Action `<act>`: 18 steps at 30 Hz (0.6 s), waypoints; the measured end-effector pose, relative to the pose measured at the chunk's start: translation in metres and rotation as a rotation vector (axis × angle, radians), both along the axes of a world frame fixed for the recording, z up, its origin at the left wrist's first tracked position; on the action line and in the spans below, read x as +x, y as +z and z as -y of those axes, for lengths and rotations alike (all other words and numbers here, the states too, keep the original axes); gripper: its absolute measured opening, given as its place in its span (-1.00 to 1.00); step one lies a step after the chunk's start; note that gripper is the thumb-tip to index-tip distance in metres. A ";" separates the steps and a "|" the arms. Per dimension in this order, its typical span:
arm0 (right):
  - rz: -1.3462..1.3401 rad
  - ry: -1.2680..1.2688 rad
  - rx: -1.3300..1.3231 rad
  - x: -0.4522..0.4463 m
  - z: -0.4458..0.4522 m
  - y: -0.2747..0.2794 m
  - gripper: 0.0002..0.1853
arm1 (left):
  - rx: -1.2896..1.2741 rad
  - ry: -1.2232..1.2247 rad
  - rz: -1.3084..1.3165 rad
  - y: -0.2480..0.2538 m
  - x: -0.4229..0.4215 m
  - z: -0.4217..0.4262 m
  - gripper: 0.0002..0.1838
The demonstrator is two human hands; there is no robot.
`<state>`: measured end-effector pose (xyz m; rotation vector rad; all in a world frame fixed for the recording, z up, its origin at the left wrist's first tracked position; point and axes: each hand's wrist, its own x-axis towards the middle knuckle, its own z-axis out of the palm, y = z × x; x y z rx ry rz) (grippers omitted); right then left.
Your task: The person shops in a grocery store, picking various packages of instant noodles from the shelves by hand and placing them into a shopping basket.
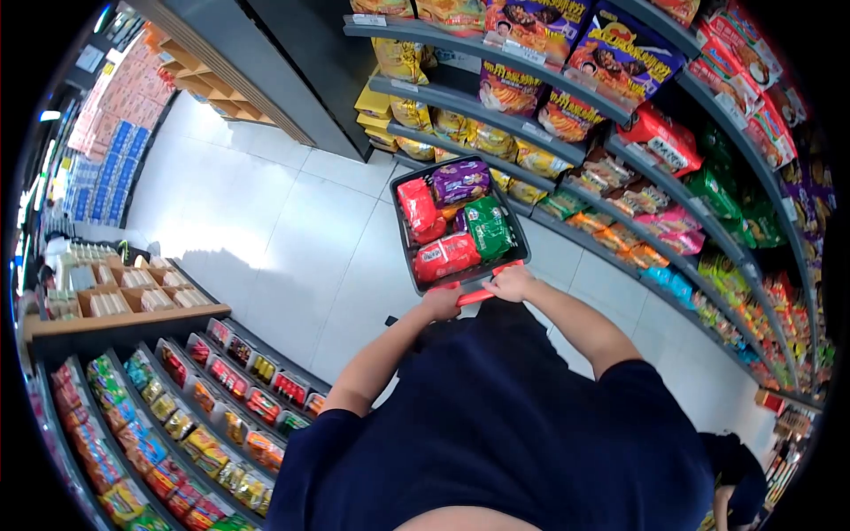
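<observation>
Both of my hands are wrapped round the red handle (475,297) of a black shopping cart (401,232). My left hand (441,303) grips its left end, and my right hand (512,283) grips the right end. Inside the cart's basket lie a purple packet (461,181), a green packet (489,227) and two red packets, one at the left (420,211) and one near the handle (447,257). Something orange shows partly between them.
Shelves of bagged noodles (540,133) curve along the right. A snack rack (190,416) stands at lower left, beside a wooden-topped display (133,310). A dark pillar (292,71) rises ahead. Pale floor tiles (239,203) stretch left. Another person (735,469) is behind me at right.
</observation>
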<state>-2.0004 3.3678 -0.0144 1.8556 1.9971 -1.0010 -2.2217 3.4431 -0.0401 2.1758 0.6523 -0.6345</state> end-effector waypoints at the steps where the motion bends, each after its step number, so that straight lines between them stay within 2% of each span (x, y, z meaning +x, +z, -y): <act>1: -0.055 0.006 -0.084 -0.010 -0.005 0.001 -0.44 | -0.008 -0.034 -0.020 0.003 -0.007 -0.005 -0.59; 4: -0.103 -0.053 -0.002 -0.026 0.000 0.006 -0.44 | 0.018 -0.078 -0.172 0.010 -0.006 -0.013 -0.58; 5: -0.114 -0.072 -0.008 -0.027 0.003 0.007 -0.46 | 0.033 -0.136 -0.189 0.011 -0.002 -0.013 -0.65; 8: -0.183 -0.108 -0.035 -0.030 -0.004 0.004 -0.48 | 0.022 -0.070 -0.189 0.007 -0.005 -0.018 -0.65; 9: -0.187 -0.144 -0.081 -0.031 -0.008 0.006 -0.49 | -0.077 -0.061 -0.252 0.000 -0.007 -0.026 -0.62; 12: -0.282 -0.230 -0.134 -0.028 -0.018 0.012 -0.46 | -0.203 -0.108 -0.074 -0.022 -0.026 -0.049 -0.62; 13: -0.391 -0.282 -0.141 -0.026 -0.020 0.009 -0.50 | -0.222 -0.083 -0.166 -0.016 -0.022 -0.054 -0.66; 16: -0.468 -0.403 -0.075 -0.023 -0.021 -0.012 -0.54 | -0.183 -0.220 -0.040 -0.018 -0.021 -0.068 -0.71; 17: -0.459 -0.431 -0.072 -0.025 -0.022 -0.002 -0.58 | -0.110 -0.318 -0.003 -0.012 -0.019 -0.071 -0.76; 18: -0.441 -0.400 0.001 -0.032 -0.019 -0.020 -0.61 | -0.133 -0.348 0.033 -0.023 -0.022 -0.075 -0.77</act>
